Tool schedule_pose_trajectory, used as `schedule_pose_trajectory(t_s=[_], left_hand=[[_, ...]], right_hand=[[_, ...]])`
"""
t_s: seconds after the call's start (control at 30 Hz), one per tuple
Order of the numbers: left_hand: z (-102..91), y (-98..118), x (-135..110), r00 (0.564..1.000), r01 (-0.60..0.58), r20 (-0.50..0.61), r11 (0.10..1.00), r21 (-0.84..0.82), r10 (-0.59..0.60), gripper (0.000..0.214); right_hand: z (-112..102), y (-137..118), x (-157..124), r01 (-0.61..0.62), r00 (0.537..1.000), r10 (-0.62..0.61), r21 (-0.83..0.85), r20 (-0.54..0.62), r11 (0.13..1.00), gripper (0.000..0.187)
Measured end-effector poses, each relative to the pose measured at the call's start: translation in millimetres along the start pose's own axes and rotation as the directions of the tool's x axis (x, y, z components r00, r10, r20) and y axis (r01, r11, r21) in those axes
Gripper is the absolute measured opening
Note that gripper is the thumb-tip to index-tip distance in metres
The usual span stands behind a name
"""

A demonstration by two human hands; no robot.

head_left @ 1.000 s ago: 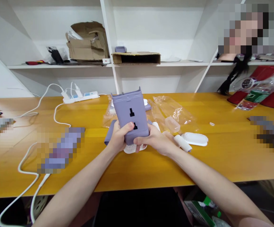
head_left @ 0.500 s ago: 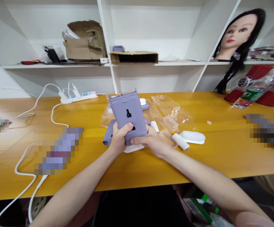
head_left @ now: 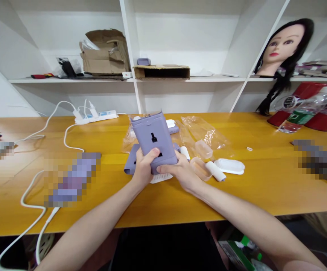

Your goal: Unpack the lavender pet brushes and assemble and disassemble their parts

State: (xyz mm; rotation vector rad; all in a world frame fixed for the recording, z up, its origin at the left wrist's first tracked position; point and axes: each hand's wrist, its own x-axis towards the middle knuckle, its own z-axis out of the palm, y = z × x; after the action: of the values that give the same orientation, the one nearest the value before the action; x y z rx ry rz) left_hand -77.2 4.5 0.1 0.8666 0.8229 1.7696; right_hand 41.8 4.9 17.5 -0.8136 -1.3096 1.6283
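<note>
A purple plastic housing [head_left: 160,131] with black keyhole-like cutouts is tilted up in front of me, above the table. My left hand [head_left: 145,165] is closed round its lower left side, thumb pressed on the face by the lower cutout. On the lower right corner my right hand [head_left: 181,171] is also closed, its thumb along the bottom edge. Behind the housing another purple piece [head_left: 130,162] lies on the table, partly covered. A white ribbed tray [head_left: 161,178] pokes out beneath my hands. The fingers behind the housing are hidden.
Right of my hands lie a clear cup [head_left: 204,149], a peach-toned cup [head_left: 200,168], a white roll [head_left: 216,171], a white oval tray [head_left: 230,166] and a clear plastic bag [head_left: 200,130]. A power strip [head_left: 104,116] with white cables stands left. Bottles [head_left: 298,116] stand right.
The view has shifted slightly, so the shelves sit a little lower in the picture. Both hands keep the same hold on the purple housing.
</note>
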Motion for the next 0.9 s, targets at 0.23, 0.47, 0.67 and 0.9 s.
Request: schedule_pose_trajectory(t_s=[0.23,0.47,0.67,0.9], left_hand=[[3.7,16.5,1.0,0.992,0.102,0.081,0.995,-0.016,-0.101,0.053],[4.0,10.2,1.2,0.995,-0.053,-0.077,0.996,0.070,0.059,0.037],[13.4,7.8,2.3,0.994,-0.108,-0.015,0.984,0.138,0.111,0.034],[24.6,4.2,-16.8,0.983,0.181,0.029,0.983,-0.043,-0.180,0.038]], right_hand=[[-3.8,-5.6,3.1,-0.057,0.992,0.044,0.110,0.120,0.992,0.047],[4.1,-0.1,1.4,-0.083,0.995,0.077,0.117,0.059,0.990,0.042],[-8.2,-6.3,8.0,0.084,0.991,-0.098,-0.138,-0.093,0.987,0.040],[-13.6,3.4,7.3,0.161,0.835,-0.549,-0.966,0.025,0.201,0.008]])
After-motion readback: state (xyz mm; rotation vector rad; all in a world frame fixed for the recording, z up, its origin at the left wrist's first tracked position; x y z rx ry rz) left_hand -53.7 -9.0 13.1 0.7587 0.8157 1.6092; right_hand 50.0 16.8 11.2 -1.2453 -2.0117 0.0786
